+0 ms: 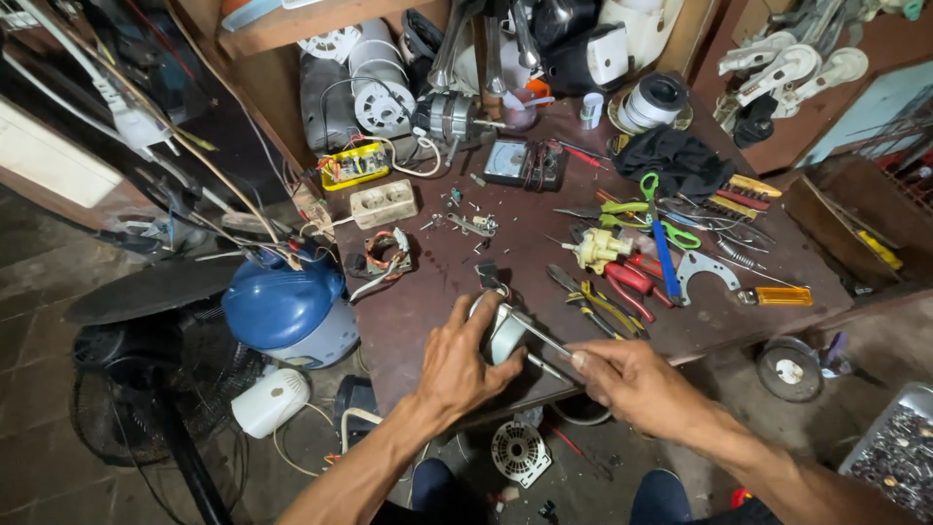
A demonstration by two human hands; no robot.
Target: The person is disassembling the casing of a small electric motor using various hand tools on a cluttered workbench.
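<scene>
Off to my left, below the table edge, stand a blue dome-shaped appliance housing (287,306) and a small white casing (270,401) with loose cords; anything I drop that way would land among them.

My left hand (465,365) is wrapped around a round grey-white motor housing (505,332) at the near edge of the dark wooden worktable (418,321), fingers curled tight over its top. That edge position worries me: if my hold loosens while I push, the housing could roll off toward my knees and the white fan grille (521,451) on the floor.

My right hand (632,381) is pinched shut on the shaft of a thin screwdriver (544,340), its tip set against the housing beside my left thumb. I judge that a slip under pressure could drive the tip into that thumb, or skate across the casing.

Just beyond my hands, pliers with yellow-black handles (595,303) and red-handled pliers (632,285) lie close, so a wide elbow swing could sweep them off. Further right sit a blue-green pair of scissors (664,238), a flat metal bracket (708,272) and an orange-handled tool (782,296), crowding that side; small screws scattered mid-table could easily be lost.
</scene>
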